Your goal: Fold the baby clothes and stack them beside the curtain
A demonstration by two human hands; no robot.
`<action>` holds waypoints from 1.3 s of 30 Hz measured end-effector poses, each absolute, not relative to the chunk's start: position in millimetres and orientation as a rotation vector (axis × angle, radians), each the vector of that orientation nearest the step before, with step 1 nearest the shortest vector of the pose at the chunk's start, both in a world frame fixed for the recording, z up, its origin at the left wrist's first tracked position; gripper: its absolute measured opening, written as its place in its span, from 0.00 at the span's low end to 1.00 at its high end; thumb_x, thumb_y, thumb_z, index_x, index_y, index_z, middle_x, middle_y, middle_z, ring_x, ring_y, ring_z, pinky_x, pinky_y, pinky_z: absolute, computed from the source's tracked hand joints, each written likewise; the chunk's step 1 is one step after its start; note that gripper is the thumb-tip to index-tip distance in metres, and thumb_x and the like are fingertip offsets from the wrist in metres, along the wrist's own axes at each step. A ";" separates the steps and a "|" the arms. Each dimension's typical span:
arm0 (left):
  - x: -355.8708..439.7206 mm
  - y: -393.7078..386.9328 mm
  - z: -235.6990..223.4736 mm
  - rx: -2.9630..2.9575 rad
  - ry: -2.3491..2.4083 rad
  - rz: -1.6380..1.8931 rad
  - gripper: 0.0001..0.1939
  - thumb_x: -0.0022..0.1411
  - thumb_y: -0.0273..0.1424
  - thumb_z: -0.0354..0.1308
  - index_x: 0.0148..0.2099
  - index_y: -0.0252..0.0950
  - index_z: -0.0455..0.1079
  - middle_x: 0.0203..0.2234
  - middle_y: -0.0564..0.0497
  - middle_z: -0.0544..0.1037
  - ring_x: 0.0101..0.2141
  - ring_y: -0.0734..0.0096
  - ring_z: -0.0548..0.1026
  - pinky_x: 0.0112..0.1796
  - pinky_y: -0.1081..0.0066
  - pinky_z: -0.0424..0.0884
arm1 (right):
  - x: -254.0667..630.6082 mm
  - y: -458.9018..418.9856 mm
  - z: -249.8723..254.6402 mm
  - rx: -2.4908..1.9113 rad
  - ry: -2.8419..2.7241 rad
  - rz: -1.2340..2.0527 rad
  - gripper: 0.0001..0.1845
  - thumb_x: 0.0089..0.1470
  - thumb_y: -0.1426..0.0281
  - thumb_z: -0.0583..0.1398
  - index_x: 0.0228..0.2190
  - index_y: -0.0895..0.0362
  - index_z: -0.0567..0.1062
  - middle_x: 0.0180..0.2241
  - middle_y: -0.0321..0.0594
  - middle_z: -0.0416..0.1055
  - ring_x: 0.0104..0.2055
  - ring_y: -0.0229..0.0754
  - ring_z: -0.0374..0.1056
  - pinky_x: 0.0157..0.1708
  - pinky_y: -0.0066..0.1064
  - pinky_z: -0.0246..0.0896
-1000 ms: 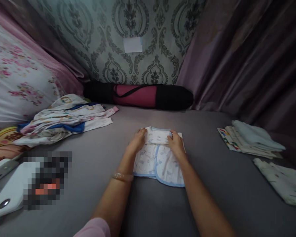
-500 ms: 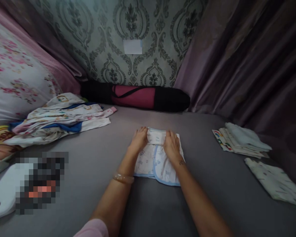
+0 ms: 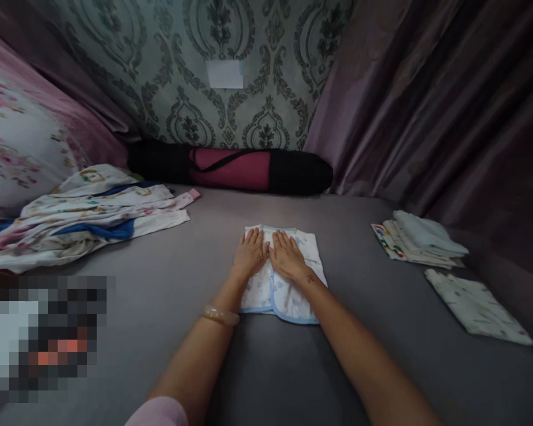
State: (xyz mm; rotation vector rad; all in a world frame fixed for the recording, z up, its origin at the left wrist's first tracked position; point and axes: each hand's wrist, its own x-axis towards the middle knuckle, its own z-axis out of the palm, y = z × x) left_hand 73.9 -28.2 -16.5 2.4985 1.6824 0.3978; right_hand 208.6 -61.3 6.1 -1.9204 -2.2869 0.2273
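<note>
A small white baby shirt point(image 3: 293, 299) with blue edging and a pale print lies on the grey bed sheet point(image 3: 186, 266) in front of me. My left hand point(image 3: 250, 253) rests flat on its upper left part, fingers stretched out and pointing away. Beside it, my right hand point(image 3: 288, 255) lies flat on the upper middle of the shirt, fingers also extended. The two thumbs nearly meet at the centre. Part of the cloth is hidden beneath the palms. Neither hand grips anything.
To the left lies a loose heap of clothes point(image 3: 98, 207), with a blurred-out object nearer me. Folded cloths point(image 3: 426, 236) are stacked at the right, and a folded pale garment point(image 3: 479, 305) lies nearer. A long black-and-red bag point(image 3: 231, 168) stretches along the patterned wall.
Both hands have let go of the shirt's folded upper edge and moved inward to lie flat on it. The upper part now lies spread out. The view has shifted slightly right.
</note>
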 end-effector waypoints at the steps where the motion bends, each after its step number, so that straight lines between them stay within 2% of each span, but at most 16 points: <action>1: 74.4 -28.8 -16.4 2.499 1.690 0.399 0.29 0.69 0.40 0.36 0.67 0.30 0.52 0.64 0.38 0.55 0.65 0.54 0.51 0.61 0.54 0.46 | 212.0 -61.7 6.3 -1.936 -2.283 0.237 0.33 0.63 0.62 0.40 0.63 0.70 0.51 0.66 0.51 0.44 0.68 0.47 0.37 0.64 0.41 0.28; 5: 74.4 -30.3 -14.2 2.501 1.693 0.365 0.32 0.69 0.42 0.36 0.67 0.26 0.52 0.65 0.36 0.54 0.65 0.53 0.50 0.61 0.53 0.47 | 225.8 -64.3 6.2 -1.990 -2.263 0.243 0.35 0.64 0.60 0.39 0.64 0.71 0.50 0.67 0.52 0.42 0.69 0.48 0.35 0.65 0.42 0.26; 11: 72.1 -30.9 -12.5 2.511 1.695 0.356 0.32 0.69 0.44 0.37 0.67 0.28 0.52 0.65 0.36 0.53 0.65 0.52 0.50 0.61 0.53 0.47 | 244.3 -71.7 5.1 -2.046 -2.255 0.218 0.36 0.64 0.59 0.39 0.64 0.70 0.48 0.67 0.51 0.39 0.69 0.48 0.33 0.65 0.43 0.27; 15: 68.7 -29.9 -12.1 2.517 1.665 0.308 0.32 0.69 0.44 0.37 0.67 0.29 0.51 0.65 0.37 0.52 0.65 0.52 0.49 0.61 0.52 0.47 | 248.8 -76.8 5.7 -2.115 -2.236 0.207 0.37 0.64 0.58 0.40 0.64 0.71 0.47 0.67 0.55 0.38 0.69 0.50 0.34 0.64 0.43 0.29; 20: 60.3 -25.6 -2.2 2.536 1.600 0.132 0.33 0.69 0.44 0.37 0.67 0.26 0.48 0.66 0.36 0.49 0.65 0.52 0.47 0.61 0.51 0.45 | 258.6 -83.6 14.8 -2.224 -2.196 0.257 0.42 0.62 0.53 0.41 0.64 0.75 0.47 0.66 0.59 0.40 0.68 0.55 0.36 0.64 0.44 0.32; 23: 65.1 -25.6 10.0 2.628 1.603 0.113 0.33 0.69 0.43 0.38 0.67 0.24 0.49 0.65 0.34 0.50 0.65 0.51 0.47 0.62 0.52 0.44 | 268.9 -81.8 22.5 -2.164 -2.178 0.171 0.41 0.62 0.52 0.40 0.63 0.74 0.49 0.66 0.58 0.43 0.68 0.54 0.37 0.65 0.44 0.30; 26: 78.7 -28.8 15.5 2.788 1.538 0.272 0.31 0.70 0.43 0.34 0.67 0.27 0.51 0.65 0.38 0.53 0.65 0.55 0.48 0.63 0.56 0.44 | 277.7 -74.2 21.6 -2.019 -2.185 -0.004 0.38 0.63 0.55 0.39 0.63 0.72 0.50 0.67 0.55 0.41 0.69 0.51 0.34 0.65 0.43 0.27; 31: 92.1 -33.0 -0.9 2.810 1.438 0.267 0.31 0.70 0.46 0.33 0.67 0.36 0.52 0.65 0.40 0.54 0.64 0.53 0.52 0.61 0.50 0.47 | 285.9 -63.3 0.0 -2.036 -2.198 0.157 0.39 0.63 0.56 0.37 0.63 0.73 0.50 0.66 0.57 0.41 0.68 0.52 0.36 0.65 0.43 0.33; 35: 90.5 -31.5 -5.6 2.754 1.451 0.218 0.31 0.69 0.47 0.33 0.68 0.37 0.50 0.65 0.39 0.53 0.64 0.52 0.51 0.60 0.47 0.46 | 290.0 -61.4 -6.9 -2.036 -2.206 0.209 0.39 0.63 0.55 0.38 0.63 0.74 0.49 0.67 0.57 0.40 0.69 0.53 0.34 0.65 0.43 0.32; 39: 87.2 -30.2 5.5 2.705 1.409 0.137 0.32 0.69 0.47 0.33 0.68 0.35 0.49 0.66 0.38 0.51 0.65 0.52 0.50 0.60 0.48 0.47 | 286.0 -62.8 5.5 -2.055 -2.179 0.258 0.38 0.63 0.55 0.39 0.63 0.72 0.50 0.66 0.57 0.42 0.68 0.52 0.36 0.65 0.43 0.33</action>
